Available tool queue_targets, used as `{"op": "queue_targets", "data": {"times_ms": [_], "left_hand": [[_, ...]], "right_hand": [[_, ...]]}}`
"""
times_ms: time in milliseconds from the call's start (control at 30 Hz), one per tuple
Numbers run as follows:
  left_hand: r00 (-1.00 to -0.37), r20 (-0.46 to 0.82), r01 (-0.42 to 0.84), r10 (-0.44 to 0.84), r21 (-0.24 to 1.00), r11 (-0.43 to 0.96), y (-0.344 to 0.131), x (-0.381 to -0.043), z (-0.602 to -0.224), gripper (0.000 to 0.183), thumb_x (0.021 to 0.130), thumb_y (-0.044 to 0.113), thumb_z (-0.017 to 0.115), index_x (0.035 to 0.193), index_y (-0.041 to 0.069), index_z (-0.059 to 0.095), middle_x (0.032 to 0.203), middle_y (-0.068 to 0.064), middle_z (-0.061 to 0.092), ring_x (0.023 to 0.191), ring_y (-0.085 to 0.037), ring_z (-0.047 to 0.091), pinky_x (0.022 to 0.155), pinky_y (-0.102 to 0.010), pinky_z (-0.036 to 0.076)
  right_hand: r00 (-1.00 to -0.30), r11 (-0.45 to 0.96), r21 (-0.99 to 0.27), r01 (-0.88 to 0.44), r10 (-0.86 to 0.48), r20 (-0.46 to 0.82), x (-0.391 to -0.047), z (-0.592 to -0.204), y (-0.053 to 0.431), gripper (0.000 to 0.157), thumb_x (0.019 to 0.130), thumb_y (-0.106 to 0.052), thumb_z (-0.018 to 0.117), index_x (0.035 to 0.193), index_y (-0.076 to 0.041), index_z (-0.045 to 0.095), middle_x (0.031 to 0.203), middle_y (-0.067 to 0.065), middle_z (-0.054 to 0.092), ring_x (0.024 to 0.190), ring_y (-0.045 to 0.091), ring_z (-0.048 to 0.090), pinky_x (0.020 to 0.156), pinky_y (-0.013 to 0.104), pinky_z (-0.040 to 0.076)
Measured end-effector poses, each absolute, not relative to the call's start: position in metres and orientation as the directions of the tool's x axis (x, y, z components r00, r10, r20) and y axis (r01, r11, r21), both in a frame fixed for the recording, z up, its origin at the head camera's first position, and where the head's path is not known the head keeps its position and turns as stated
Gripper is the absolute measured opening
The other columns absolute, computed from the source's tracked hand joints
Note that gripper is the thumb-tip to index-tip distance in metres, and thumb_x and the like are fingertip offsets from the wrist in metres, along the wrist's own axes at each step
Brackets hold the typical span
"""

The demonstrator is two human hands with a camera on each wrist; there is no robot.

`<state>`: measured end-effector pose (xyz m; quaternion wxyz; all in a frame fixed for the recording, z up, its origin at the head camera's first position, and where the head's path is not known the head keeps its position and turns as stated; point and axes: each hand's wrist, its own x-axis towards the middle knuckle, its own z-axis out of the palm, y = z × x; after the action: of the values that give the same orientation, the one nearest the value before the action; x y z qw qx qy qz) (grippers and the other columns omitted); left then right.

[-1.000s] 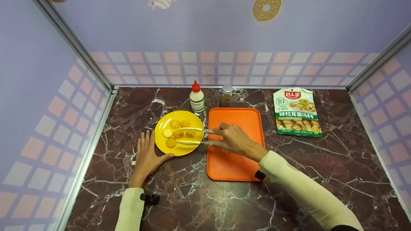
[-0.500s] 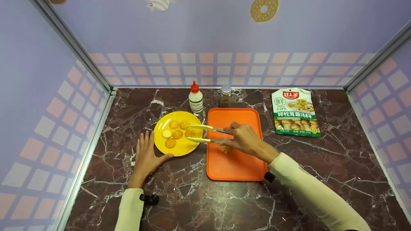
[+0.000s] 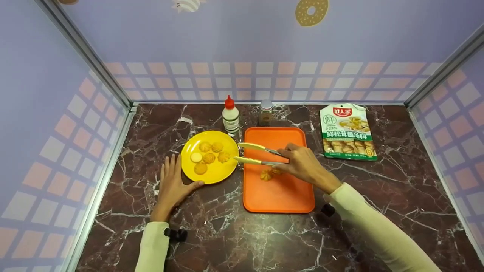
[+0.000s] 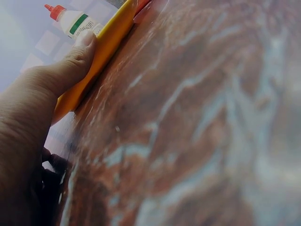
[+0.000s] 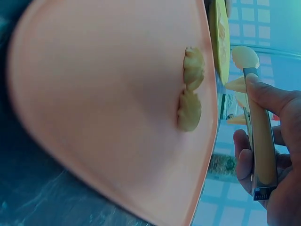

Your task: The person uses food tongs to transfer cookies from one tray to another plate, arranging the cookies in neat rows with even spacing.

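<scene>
My left hand (image 3: 173, 183) lies with spread fingers against the left side of a yellow plate (image 3: 227, 173). In the left wrist view its thumb (image 4: 77, 59) touches the plate's rim (image 4: 110, 42). Several round, piped-looking cookies (image 3: 209, 158) sit on the plate. My right hand (image 3: 304, 162) grips metal tongs (image 3: 254, 146) with yellow tips. The tongs' arms stand apart with nothing between them, reaching over the tray's left edge to the plate's right rim. Two cookies (image 5: 194, 68) lie side by side on the orange tray (image 3: 280, 196), partly covered by the right hand in the head view.
Behind the plate stands a white bottle (image 3: 231, 120) with a red nozzle cap. A small glass jar (image 3: 266, 115) with a silvery lid is behind the tray. A green and white food pouch (image 3: 348, 132) lies at the back right. Patterned panels (image 3: 242, 45) enclose the marble-look table (image 3: 227, 238).
My right hand has drawn the tongs rightward, from over the cookies to the plate's right rim. Cookies on the tray have come into sight. My left hand has stayed at the plate.
</scene>
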<state>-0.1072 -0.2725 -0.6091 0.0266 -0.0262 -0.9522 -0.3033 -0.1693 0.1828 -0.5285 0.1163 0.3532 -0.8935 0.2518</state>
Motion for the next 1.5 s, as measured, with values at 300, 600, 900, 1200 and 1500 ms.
{"op": "queue_targets", "data": {"times_ms": [300,600,900,1200,1500], "left_hand": [[-0.998,0.052,0.063,0.041,0.562,0.825,-0.274,-0.106,-0.609,0.139,0.082,0.069,0.087,0.176,0.000,0.012,0.183,-0.026,0.005,0.170,-0.045,-0.006,0.137,-0.056,-0.009],[-0.998,0.050,0.061,0.039,0.559,0.827,-0.272,-0.107,-0.607,0.139,0.081,0.067,0.089,0.176,0.001,0.012,0.183,-0.026,0.006,0.170,-0.045,-0.006,0.137,-0.056,-0.009],[-0.998,0.055,0.063,0.038,0.567,0.821,-0.272,-0.107,-0.608,0.138,0.082,0.068,0.088,0.177,0.002,0.013,0.182,-0.027,0.005,0.170,-0.045,-0.006,0.137,-0.057,-0.009],[-0.996,0.083,0.083,0.043,0.565,0.821,-0.272,-0.107,-0.608,0.138,0.081,0.069,0.088,0.176,0.000,0.014,0.182,-0.028,0.007,0.169,-0.047,-0.003,0.136,-0.059,-0.007],[-0.997,0.066,0.070,0.040,0.562,0.824,-0.272,-0.107,-0.607,0.137,0.082,0.069,0.087,0.176,0.000,0.015,0.182,-0.029,0.007,0.169,-0.047,-0.004,0.136,-0.058,-0.008]], "right_hand": [[-0.746,0.648,-0.372,-0.664,-0.547,0.380,-0.167,-0.528,0.200,0.043,0.085,-0.026,0.098,0.116,0.000,0.083,0.087,0.013,0.069,0.062,0.022,0.058,0.055,0.040,0.052],[-0.754,0.661,-0.369,-0.653,-0.523,0.397,-0.161,-0.525,0.217,0.045,0.084,-0.027,0.100,0.116,0.001,0.084,0.089,0.012,0.068,0.064,0.022,0.059,0.055,0.037,0.051],[-0.773,0.678,-0.384,-0.627,-0.482,0.412,-0.155,-0.526,0.238,0.045,0.081,-0.023,0.102,0.114,0.002,0.085,0.082,0.008,0.060,0.063,0.014,0.050,0.054,0.030,0.044],[-0.757,0.678,-0.358,-0.642,-0.488,0.435,-0.148,-0.527,0.255,0.045,0.079,-0.023,0.102,0.110,0.004,0.085,0.081,0.011,0.061,0.062,0.015,0.051,0.053,0.031,0.044],[-0.739,0.671,-0.336,-0.661,-0.505,0.445,-0.133,-0.525,0.268,0.052,0.078,-0.023,0.102,0.117,0.006,0.083,0.094,0.014,0.072,0.071,0.029,0.070,0.058,0.044,0.059]]}}
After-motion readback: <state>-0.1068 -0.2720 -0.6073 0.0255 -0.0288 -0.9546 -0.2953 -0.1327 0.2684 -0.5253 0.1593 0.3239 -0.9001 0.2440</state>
